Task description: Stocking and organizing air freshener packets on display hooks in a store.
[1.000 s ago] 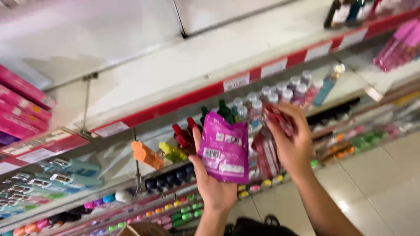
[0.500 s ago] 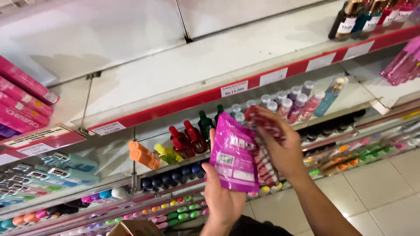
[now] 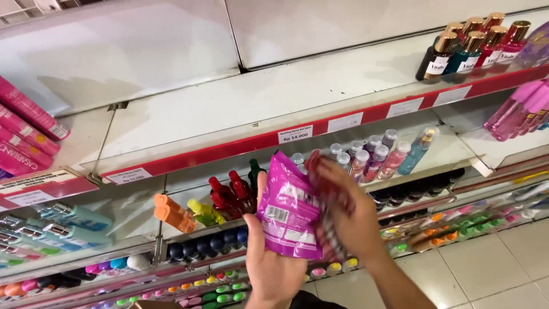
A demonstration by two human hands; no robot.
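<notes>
Fingers of the left hand (image 3: pixel 273 257) are curled up behind a shiny pink pouch (image 3: pixel 289 213), thumb (image 3: pixel 261 197) pressed along its left edge, so that pouch is firmly pinched and held upright in front of the shelves. Right beside it, the right hand (image 3: pixel 350 220) is closed around a second pack, red with a pattern (image 3: pixel 331 200), fingers wrapped over its front; that hand is blurred, so the exact grip is hard to read. Both packs touch or overlap at the middle, the pink one in front on the left.

Moving outward: just behind the pouches sit dark red spray bottles (image 3: pixel 229 194) and a green one (image 3: pixel 254 170), with orange bottles (image 3: pixel 171 210) and a yellow-green one (image 3: pixel 205 213) further left. To the right of the hands, a row of small clear-capped bottles (image 3: pixel 372 157) in pink and blue lines the glass shelf (image 3: pixel 457 150). Above runs a red shelf edge (image 3: pixel 240 147) with white price tags. Top right, gold-capped perfume bottles (image 3: pixel 472 46) stand together. Far left, pink boxes (image 3: pixel 26 129) are stacked. Below, rows of small colourful round containers (image 3: pixel 217 286) fill the lower racks above the tiled floor (image 3: pixel 492 263).
</notes>
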